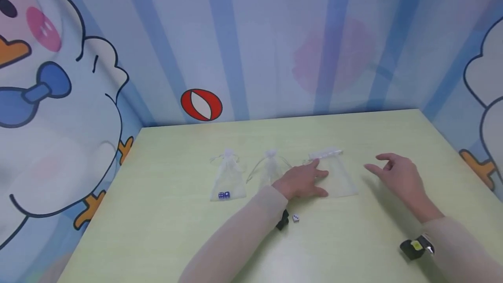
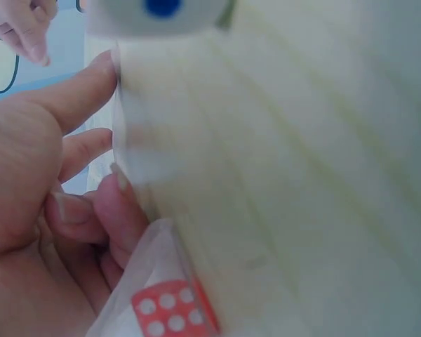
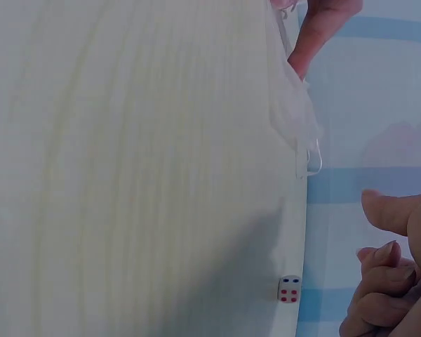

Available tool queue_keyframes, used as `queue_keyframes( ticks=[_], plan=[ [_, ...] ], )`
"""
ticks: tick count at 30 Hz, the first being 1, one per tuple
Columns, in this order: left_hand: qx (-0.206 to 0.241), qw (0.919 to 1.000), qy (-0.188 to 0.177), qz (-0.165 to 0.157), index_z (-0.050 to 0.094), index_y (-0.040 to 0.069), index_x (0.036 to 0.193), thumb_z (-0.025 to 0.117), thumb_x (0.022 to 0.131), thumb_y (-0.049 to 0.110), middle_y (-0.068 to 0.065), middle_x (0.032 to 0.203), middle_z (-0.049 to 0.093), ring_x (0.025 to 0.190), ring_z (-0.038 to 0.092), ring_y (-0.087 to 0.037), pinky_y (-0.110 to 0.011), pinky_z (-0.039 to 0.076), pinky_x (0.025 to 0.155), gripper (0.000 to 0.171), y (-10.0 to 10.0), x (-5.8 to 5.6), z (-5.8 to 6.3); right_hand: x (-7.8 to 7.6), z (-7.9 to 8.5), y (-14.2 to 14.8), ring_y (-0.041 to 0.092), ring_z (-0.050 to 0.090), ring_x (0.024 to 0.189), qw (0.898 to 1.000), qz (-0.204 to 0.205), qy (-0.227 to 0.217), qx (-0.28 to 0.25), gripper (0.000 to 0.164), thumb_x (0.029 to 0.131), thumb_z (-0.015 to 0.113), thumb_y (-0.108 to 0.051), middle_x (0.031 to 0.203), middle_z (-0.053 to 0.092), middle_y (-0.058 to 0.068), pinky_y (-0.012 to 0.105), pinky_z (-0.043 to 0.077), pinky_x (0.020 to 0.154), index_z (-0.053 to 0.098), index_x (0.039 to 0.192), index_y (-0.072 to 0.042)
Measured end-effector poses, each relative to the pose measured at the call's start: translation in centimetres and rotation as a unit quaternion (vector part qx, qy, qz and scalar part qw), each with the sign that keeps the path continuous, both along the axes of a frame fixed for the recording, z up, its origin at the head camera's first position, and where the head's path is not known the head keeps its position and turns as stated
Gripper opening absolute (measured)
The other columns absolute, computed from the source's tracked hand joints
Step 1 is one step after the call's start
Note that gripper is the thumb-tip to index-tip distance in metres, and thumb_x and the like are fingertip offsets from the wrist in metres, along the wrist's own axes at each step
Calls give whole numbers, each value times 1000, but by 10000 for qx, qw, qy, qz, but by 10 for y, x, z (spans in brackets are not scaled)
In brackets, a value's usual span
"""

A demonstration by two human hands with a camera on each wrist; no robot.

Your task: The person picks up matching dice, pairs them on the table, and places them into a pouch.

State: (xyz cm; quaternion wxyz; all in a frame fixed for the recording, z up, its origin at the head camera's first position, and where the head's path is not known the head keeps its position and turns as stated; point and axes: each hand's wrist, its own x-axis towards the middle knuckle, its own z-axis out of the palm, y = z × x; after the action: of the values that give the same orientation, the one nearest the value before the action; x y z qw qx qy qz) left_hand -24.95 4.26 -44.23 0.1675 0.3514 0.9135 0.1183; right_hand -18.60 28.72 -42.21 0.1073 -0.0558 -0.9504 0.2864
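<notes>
My left hand (image 1: 301,180) reaches over the right-hand mesh bag (image 1: 339,180), a flat white drawstring pouch, with its fingertips on the fabric. In the left wrist view, two fingers stretch out and others are bent, with nothing gripped. Beside this hand is the middle mesh bag (image 1: 270,167), partly covered by it; a red die (image 2: 170,309) shows through its mesh. My right hand (image 1: 398,178) hovers right of the flat bag, thumb and index finger apart, other fingers loosely curled, nothing held. A white die (image 1: 295,218) lies near my left wrist.
The left mesh bag (image 1: 229,178), tied at the neck, holds blue dice (image 1: 224,195). In the right wrist view, another white die (image 3: 289,288) sits near the table's far side. A cartoon-printed wall (image 1: 275,56) stands behind the pale table (image 1: 157,230).
</notes>
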Motion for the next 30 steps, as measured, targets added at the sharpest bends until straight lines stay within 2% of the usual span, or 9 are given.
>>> queue_keyframes(
  ticks=[6,13,19,30],
  plan=[
    [33,10000,50,-29,36,35,137,58,81,52,-1,150,11,130,29,-21,-32,31,99,62,1,0,0,1,-3,16,18,52,56,9993,-171,-325,40,58,83,60,-44,73,60,11,30,38,45,57,112,6],
    [-41,9999,64,-69,36,35,137,58,81,52,-1,150,11,130,30,-21,-32,32,99,63,1,1,0,2,-10,23,30,59,75,9969,-167,-771,17,58,83,60,-40,93,61,26,35,44,56,56,110,11],
    [-7,10000,75,-34,37,34,137,59,81,51,-2,150,13,129,32,-22,-33,34,98,63,0,2,1,2,-14,26,27,58,74,9966,-130,-812,-29,42,85,59,-31,91,62,24,33,42,56,61,103,7],
    [-14,9999,95,-38,38,35,137,59,81,52,-2,150,15,129,32,-20,-30,34,98,62,0,1,0,1,-14,24,26,55,71,9959,-129,-895,-93,37,85,58,-25,88,61,22,31,40,55,61,101,8]
  ],
)
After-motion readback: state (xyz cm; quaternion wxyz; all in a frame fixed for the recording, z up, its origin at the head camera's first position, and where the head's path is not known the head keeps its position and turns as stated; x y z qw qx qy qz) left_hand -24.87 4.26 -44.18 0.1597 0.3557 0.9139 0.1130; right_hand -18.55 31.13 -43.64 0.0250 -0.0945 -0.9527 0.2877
